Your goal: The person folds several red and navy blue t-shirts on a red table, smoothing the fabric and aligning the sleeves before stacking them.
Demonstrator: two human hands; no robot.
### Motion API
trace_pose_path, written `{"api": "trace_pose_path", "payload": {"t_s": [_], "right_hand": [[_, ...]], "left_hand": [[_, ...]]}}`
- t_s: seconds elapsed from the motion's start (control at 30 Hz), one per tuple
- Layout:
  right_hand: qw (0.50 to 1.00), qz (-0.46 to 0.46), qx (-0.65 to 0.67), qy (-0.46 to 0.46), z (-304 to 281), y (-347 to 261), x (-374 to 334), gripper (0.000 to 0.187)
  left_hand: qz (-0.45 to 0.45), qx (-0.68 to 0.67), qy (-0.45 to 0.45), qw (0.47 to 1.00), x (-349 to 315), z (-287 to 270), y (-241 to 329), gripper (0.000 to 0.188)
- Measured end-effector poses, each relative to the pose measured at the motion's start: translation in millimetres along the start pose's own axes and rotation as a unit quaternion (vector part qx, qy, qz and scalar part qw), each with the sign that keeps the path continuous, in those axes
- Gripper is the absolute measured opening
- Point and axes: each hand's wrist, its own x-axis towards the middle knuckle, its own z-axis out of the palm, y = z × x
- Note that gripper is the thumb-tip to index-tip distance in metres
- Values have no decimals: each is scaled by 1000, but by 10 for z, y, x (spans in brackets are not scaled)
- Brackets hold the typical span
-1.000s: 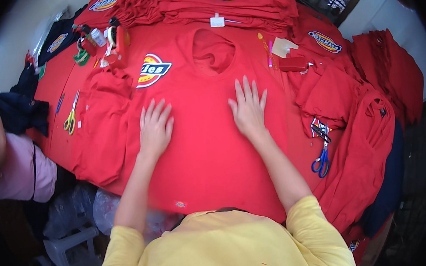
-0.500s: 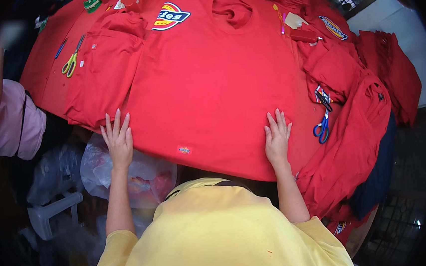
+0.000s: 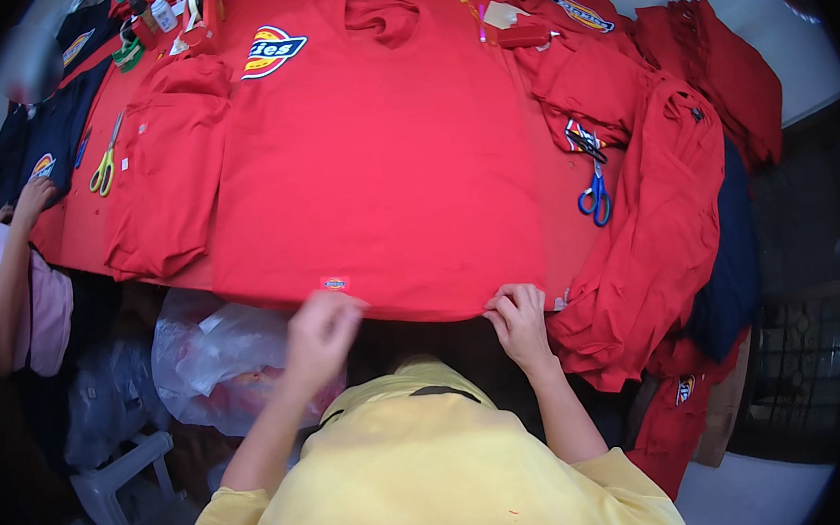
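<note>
A red T-shirt (image 3: 383, 167) lies spread flat on the table, its neckline at the far end and its hem along the near edge. At the hem's right end, my right hand (image 3: 521, 326) is closed, pinching the cloth between thumb and fingers. My left hand (image 3: 322, 337) is at the hem just below a small sewn label (image 3: 334, 284); its fingers look curled but are smeared by motion, so its hold on the cloth is unclear. A colourful printed badge (image 3: 274, 51) sits near the left side of the shirt's chest.
Folded red garments (image 3: 166, 174) lie on the left beside yellow-handled scissors (image 3: 105, 169). Blue-handled scissors (image 3: 595, 197) and heaped red garments (image 3: 655, 234) are at the right. A clear plastic bag (image 3: 216, 362) bulges below the table edge. A co-worker's hand (image 3: 33, 199) rests near dark garments (image 3: 45, 139).
My hands, formerly flat and spread on the shirt, have come to its hem, the left moving inward. The right now pinches the cloth. The view has shifted, and the co-worker's arm has lowered.
</note>
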Motion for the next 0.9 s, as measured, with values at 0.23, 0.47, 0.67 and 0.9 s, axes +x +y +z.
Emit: {"api": "trace_pose_path", "payload": {"t_s": [0.23, 0.47, 0.67, 0.9], "right_hand": [[991, 46, 116, 57, -338, -248, 112, 8], [970, -21, 211, -117, -632, -167, 492, 19], [870, 183, 457, -3, -439, 1182, 1867, 41], [612, 367, 689, 129, 242, 2034, 4152, 78]], "left_hand": [[-204, -363, -307, 856, 125, 1033, 141, 47], [-261, -652, -27, 711, 649, 1271, 259, 30], [-60, -594, 49, 801, 969, 487, 874, 37], [-186, -683, 57, 704, 960, 183, 363, 36]]}}
